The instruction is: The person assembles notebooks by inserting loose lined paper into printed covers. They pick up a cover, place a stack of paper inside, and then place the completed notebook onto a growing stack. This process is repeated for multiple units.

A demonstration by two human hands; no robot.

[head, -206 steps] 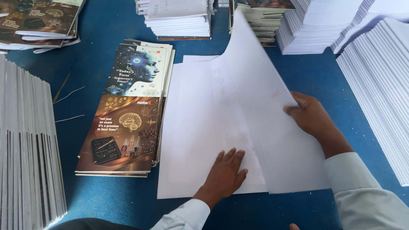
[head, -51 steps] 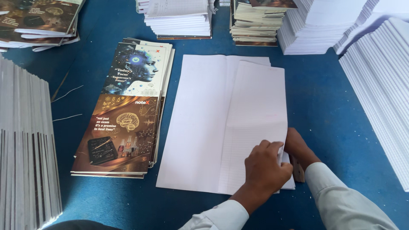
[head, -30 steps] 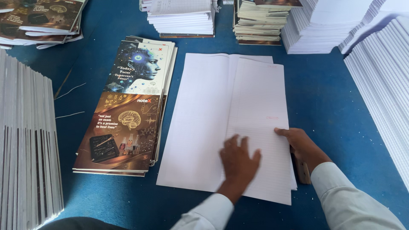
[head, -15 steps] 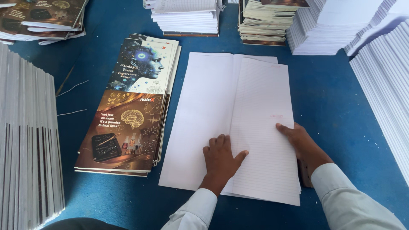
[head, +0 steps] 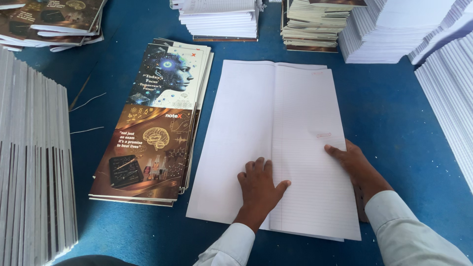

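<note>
A folded stack of white ruled paper sheets [head: 276, 143] lies flat on the blue tabletop [head: 394, 118], its fold line running away from the person down the middle. The left hand [head: 258, 183] rests palm down on the near part of the sheets, right at the fold, with its fingers [head: 259, 166] spread flat and gripping nothing. The right hand [head: 355, 166] lies on the right edge of the sheets, fingers stretched out flat onto the ruled page, likewise closed on nothing; its wrist sits on the tabletop just beside the paper.

Just to the left of the sheets lies a pile of long printed covers [head: 155, 118] in dark brown and blue, bearing a face and a brain drawing. At the far left stands a tall stack of grey-edged sheets [head: 34, 167]. More white paper stacks [head: 221, 17] sit along the far edge, and another tall white stack [head: 451, 93] runs along the right.
</note>
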